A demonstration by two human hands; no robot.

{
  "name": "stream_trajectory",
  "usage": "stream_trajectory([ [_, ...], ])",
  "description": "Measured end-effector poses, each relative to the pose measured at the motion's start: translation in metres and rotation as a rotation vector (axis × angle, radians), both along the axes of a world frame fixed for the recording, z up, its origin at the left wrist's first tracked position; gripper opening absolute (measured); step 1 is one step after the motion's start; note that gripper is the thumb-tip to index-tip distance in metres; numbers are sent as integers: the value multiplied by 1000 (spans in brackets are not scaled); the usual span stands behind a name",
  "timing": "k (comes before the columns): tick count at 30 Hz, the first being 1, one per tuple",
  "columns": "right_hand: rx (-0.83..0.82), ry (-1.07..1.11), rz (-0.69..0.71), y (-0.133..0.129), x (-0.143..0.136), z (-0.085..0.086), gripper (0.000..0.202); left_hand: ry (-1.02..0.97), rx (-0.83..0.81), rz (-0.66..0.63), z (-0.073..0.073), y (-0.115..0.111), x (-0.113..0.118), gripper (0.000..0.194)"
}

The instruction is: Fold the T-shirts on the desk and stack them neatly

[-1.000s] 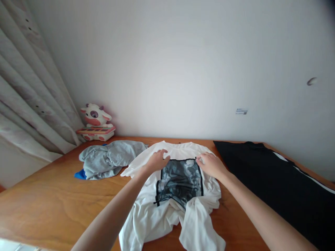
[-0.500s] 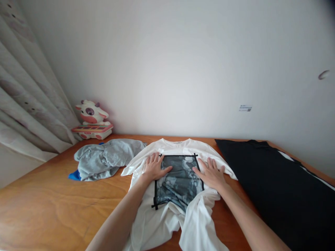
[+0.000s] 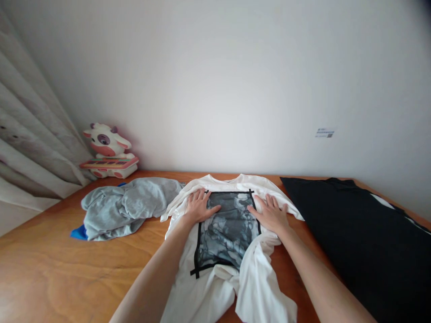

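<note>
Gripping nothing, the left hand (image 3: 198,207) and right hand (image 3: 272,214) lay flat with fingers spread on the white shirt (image 3: 215,287), which was on the wooden table (image 3: 84,264) between a crumpled gray garment (image 3: 128,204) and a black garment (image 3: 350,224), with a cow toy (image 3: 109,150) near the wall (image 3: 215,89).

2 hands (image 3: 198,206) flat, palms down, fingers (image 3: 268,200) spread.

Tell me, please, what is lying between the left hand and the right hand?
The grey print on the white shirt, as the head view shows.
</note>
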State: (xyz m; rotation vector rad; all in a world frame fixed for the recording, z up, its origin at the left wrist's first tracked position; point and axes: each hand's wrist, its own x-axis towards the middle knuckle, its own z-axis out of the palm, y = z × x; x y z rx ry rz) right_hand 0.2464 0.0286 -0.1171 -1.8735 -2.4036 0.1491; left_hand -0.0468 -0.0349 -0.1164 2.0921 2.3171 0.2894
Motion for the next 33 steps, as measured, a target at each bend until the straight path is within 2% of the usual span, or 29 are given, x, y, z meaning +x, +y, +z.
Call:
stream_trajectory([
  [6,-1,14,8,12,-4,-2,79,-15,7,1,-1,13,-2,87],
  [13,-12,6,14,3,-3,2,77,-1,9,-8,2,5,1,84],
  [21,-65,-39,-8,-37,7,6,82,-2,-19,-48,6,-34,12,85],
  [27,-155,-103,17,-60,16,31,94,20,-65,-70,12,-68,16,91],
  [30,-69,-79,83,-66,21,40,83,38,21,-30,12,-81,13,81],
  [33,30,-68,37,-67,27,32,66,53,95,41,7,-89,3,61],
])
